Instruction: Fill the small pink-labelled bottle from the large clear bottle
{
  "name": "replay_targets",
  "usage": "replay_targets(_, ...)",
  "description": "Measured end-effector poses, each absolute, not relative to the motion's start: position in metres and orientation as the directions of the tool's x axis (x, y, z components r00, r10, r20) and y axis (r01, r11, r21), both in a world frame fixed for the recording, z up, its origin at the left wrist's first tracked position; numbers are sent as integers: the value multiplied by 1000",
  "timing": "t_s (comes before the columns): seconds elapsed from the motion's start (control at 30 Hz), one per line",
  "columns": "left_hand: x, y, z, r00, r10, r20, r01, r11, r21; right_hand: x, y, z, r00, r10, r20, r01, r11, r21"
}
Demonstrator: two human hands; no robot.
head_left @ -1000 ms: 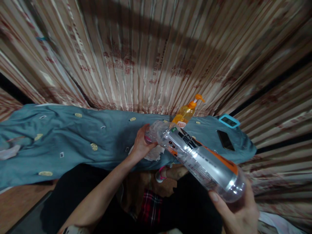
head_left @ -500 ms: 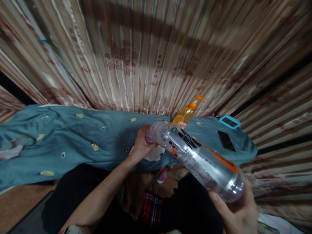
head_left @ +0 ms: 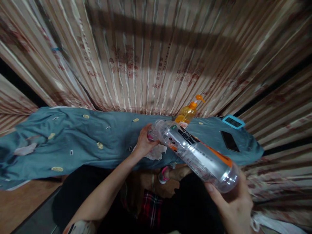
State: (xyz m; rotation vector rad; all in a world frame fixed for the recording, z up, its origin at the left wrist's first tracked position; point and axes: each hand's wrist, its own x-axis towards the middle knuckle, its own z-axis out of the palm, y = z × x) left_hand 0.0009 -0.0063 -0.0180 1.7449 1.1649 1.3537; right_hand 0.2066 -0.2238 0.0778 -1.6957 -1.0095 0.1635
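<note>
A large clear plastic bottle (head_left: pixel 195 149) with a silver and orange label lies slantwise in the air, its neck end toward the upper left. My right hand (head_left: pixel 234 198) is wrapped round its base. My left hand (head_left: pixel 144 143) is closed round a small clear plastic container (head_left: pixel 154 130) with a pink mark, held against the bottle's neck end. Whether the neck sits inside the container or only touches it, I cannot tell. Crumpled white tissue (head_left: pixel 157 152) lies on the cloth below my left hand.
A teal patterned cloth (head_left: pixel 73 139) covers the table. An orange pump bottle (head_left: pixel 187 113) stands behind the held bottle. A blue-framed digital clock (head_left: pixel 233 122) and a black phone (head_left: pixel 229 141) are on the right. A pleated curtain (head_left: pixel 146 65) hangs behind.
The bottle's base and my right hand have shifted slightly left and up. My left hand keeps its hold on the container. The view has turned a little, so the table appears farther right.
</note>
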Motion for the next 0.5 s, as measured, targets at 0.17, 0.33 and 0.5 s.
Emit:
replay_targets(0.17,3,-4,-18,65,912,404,242,-407,881,210,-220,74,632,677,378,518,-6,-855)
replay_targets(0.33,5,-1,-18,82,909,408,231,-415,880,206,-216,77,629,705,327,464,-3,-886)
replay_targets(0.5,7,1,-16,80,910,408,225,-415,882,203,-214,80,647,682,340,436,34,-899)
